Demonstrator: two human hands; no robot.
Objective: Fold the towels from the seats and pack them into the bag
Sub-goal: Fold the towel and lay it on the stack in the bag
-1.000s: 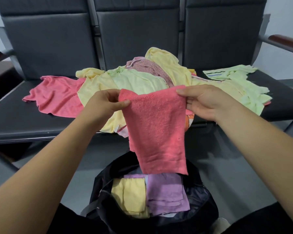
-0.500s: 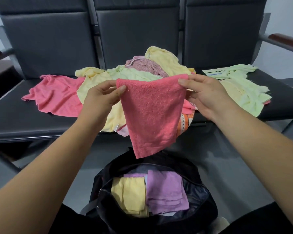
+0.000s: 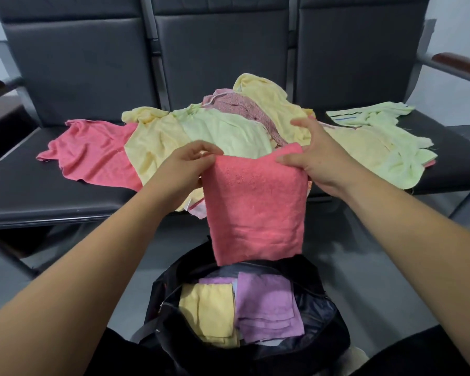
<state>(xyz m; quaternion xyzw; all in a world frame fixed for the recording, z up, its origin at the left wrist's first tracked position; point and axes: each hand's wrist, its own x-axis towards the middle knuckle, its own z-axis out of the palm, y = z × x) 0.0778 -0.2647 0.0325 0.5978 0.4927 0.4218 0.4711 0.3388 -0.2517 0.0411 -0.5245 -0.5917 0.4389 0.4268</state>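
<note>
Left hand (image 3: 190,165) and right hand (image 3: 319,162) each pinch a top corner of the pink towel (image 3: 255,207), hanging it flat between them right above the open bag (image 3: 320,310), probably to keep the fold neat for packing; loose towels (image 3: 223,131) lie beyond.

No readable text or numbers; possibly a small white tag (image 3: 188,210) on the towel pile (image 3: 223,131), blurred.

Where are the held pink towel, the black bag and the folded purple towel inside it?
held pink towel (image 3: 255,207), head view, middle of its hanging front face.
black bag (image 3: 323,318), head view, bare inner right wall.
folded purple towel (image 3: 266,302), head view, its top layer.
</note>
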